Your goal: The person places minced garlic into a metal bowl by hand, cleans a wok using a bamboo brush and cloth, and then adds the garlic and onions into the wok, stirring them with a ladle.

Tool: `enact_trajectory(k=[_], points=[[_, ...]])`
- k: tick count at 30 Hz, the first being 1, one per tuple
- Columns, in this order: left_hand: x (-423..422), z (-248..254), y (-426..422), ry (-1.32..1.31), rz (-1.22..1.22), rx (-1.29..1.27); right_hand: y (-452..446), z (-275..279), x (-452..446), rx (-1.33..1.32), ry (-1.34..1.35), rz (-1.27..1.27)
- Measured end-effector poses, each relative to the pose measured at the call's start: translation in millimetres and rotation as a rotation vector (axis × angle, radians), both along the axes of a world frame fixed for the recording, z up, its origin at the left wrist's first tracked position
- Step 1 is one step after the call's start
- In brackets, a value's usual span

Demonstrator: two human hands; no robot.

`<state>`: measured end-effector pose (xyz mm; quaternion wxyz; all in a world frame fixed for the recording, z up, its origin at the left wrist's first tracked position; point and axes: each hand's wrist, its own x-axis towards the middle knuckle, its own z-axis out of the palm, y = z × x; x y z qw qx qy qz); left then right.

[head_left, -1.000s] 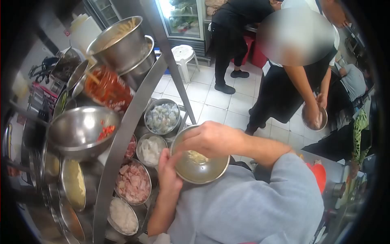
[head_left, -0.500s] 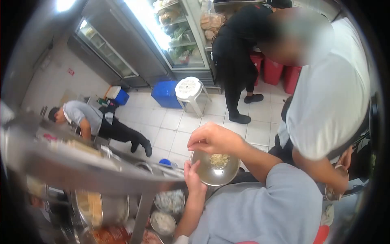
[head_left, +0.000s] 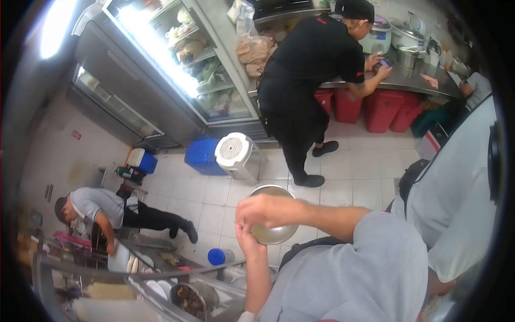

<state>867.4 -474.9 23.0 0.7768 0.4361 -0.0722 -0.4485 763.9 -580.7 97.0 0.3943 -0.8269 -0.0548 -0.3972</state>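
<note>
My left hand (head_left: 249, 241) grips the near-left rim of a steel mixing bowl (head_left: 281, 235), held up at chest height. Over the bowl's left part is my right hand (head_left: 268, 210), its fingers curled together and pointing toward my left thumb. Whatever lies between those fingers is too small or hidden to make out. My right hand and wrist cover the middle of the bowl, so its contents do not show now.
A white stool (head_left: 234, 150) and a blue crate (head_left: 205, 156) stand on the tiled floor ahead. One person in black (head_left: 306, 80) leans on a steel counter; another bends at the left. A person in a light shirt (head_left: 456, 182) is close at my right. A pot (head_left: 196, 300) sits below left.
The view has swung right and shifted. My right hand has moved across the bowl, covering the chopped pale food seen before. The person at my right is now farther toward the edge.
</note>
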Motion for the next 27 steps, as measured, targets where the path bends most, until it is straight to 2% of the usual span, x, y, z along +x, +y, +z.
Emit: enact_trajectory(k=[2, 4, 7, 11, 14, 16, 19, 22, 27], points=[[-3.1, 9.9, -28.8, 0.04, 0.014, -0.014, -20.3, -13.2, -2.9, 0.01, 0.059, -0.026], [14.2, -22.4, -53.6, 0.026, -0.093, 0.006, -42.5, -26.6, -5.1, 0.078, 0.087, -0.108], [18.0, -47.1, -97.6, 0.014, -0.254, 0.019, -78.0, -28.2, -28.5, 0.006, 0.31, -0.277], [6.4, -43.1, -168.1, -0.019, -0.438, 0.035, -119.7, -52.3, -49.9, 0.031, 0.193, -0.5], [-20.2, -34.8, -228.4, -0.075, -0.603, -0.01, -141.7, -46.2, -90.2, 0.072, 0.269, -0.692], [-45.1, -29.6, -268.1, -0.064, -0.78, -0.054, -150.5, -43.5, -120.2, 0.094, 0.265, -0.874], [-98.7, -29.9, -321.9, -0.043, -1.043, -0.073, -164.7, -57.7, -169.2, -0.052, 0.152, -1.132], [-169.3, -23.0, -355.2, -0.037, -1.27, -0.105, -155.6, -53.6, -226.9, -0.014, 0.1, -1.312], [-299.6, -32.6, -389.7, -0.033, -1.509, -0.094, -134.9, -68.4, -322.5, 0.013, 0.119, -1.606]])
